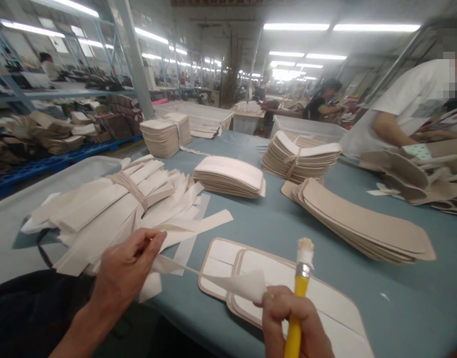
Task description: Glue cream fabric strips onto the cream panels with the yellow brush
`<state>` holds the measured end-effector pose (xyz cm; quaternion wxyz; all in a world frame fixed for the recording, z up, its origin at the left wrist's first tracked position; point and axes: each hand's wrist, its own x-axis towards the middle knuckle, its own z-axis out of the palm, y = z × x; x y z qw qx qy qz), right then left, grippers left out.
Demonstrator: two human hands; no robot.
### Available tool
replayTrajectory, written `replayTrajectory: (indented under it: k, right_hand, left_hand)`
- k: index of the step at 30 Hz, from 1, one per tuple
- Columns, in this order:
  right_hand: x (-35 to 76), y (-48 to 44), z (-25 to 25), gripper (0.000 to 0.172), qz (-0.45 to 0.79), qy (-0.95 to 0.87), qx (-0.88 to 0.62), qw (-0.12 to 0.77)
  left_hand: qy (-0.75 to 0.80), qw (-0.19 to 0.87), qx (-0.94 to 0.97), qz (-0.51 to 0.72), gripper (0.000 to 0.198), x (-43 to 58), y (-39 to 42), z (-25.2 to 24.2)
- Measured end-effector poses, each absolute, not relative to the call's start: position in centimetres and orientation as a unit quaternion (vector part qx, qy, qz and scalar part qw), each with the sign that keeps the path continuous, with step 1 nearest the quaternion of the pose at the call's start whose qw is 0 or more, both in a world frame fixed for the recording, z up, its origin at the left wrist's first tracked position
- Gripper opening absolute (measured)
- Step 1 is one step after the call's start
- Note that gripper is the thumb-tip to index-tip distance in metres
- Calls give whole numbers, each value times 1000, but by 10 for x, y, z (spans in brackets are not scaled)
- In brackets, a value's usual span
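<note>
My left hand (127, 266) is closed in a pinch beside a bundle of cream strips (101, 214). A thin off-white strip (239, 283) runs, twisted, from below its fingers to my right hand (293, 318). My right hand pinches the strip's other end between thumb and forefinger. That same hand grips a yellow-handled brush (302, 284), bristles up and coated with something whitish. Below the strip lie flat beige panels with rounded corners (303, 288); they overlap each other and have white facing with a dark line across. My right hand hides part of them.
Stacks of curved beige panels stand at the table's middle (228, 174), right (362, 219) and back (301, 156). A tied stack (161, 136) sits at the back left. Translucent bins (310, 128) line the far edge. A co-worker (407, 104) works at the right beside piled beige pieces.
</note>
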<state>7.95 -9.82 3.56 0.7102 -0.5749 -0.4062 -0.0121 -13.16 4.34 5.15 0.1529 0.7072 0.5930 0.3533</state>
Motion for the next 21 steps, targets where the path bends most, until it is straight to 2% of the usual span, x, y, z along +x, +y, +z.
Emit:
replayTrajectory:
  k: [4,11,15,18,21]
  right_hand:
    - [77,-78,29,26,-11,-433,-581,689]
    - [91,-65,8,25,-36,-478,-579,660]
    - [107,-47,21,18,-41,-538,-577,613]
    - [110,-35,32,14,-33,-536,-583,609]
    - [106,-35,30,14,-3,-554,-566,610]
  left_hand:
    - [580,78,734,344,34,-138,76,62]
    - [579,134,741,312,43,-136,90,38]
    - [633,54,721,277,48,-134,111,38]
    - [671,-10,697,253,47,-140,129,45]
    - [647,-54,720,244,45,-148,127,45]
